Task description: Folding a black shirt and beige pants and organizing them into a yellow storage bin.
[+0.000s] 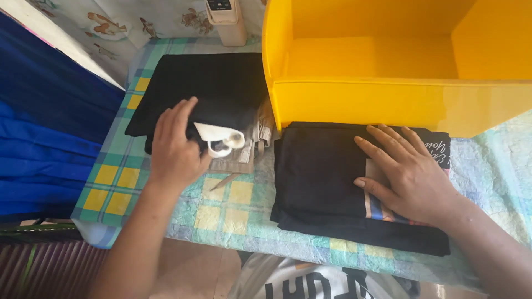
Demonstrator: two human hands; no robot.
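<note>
The left hand (176, 145) is lying at about nine o'clock of the view, fingers curled loosely over the near edge of a stack of folded black cloth (208, 91), with the thumb and fingertips closing on a white fabric band (220, 137) that is poking out from under that stack. Beneath it, a folded beige garment (239, 159) is showing at the stack's five o'clock corner.

The right hand (407, 169) is pressing flat, fingers spread and pointing toward ten o'clock, on a second folded black garment with a printed patch (321, 177) lying at the centre, directly at six o'clock of the open yellow plastic box (388, 102).

Both piles are resting on a checked green, yellow and blue tablecloth (221, 213). A blue pleated cloth (44, 144) is hanging at nine o'clock of the table.

Judging from this, the flat palm is doing well as an anchor: keeping the weight even over the fold should be stopping the layers from sliding. The left hand seems better off gripping the whole edge of the stack, not only the white band, since pulling on the band alone could be dragging the beige piece out of line.
</note>
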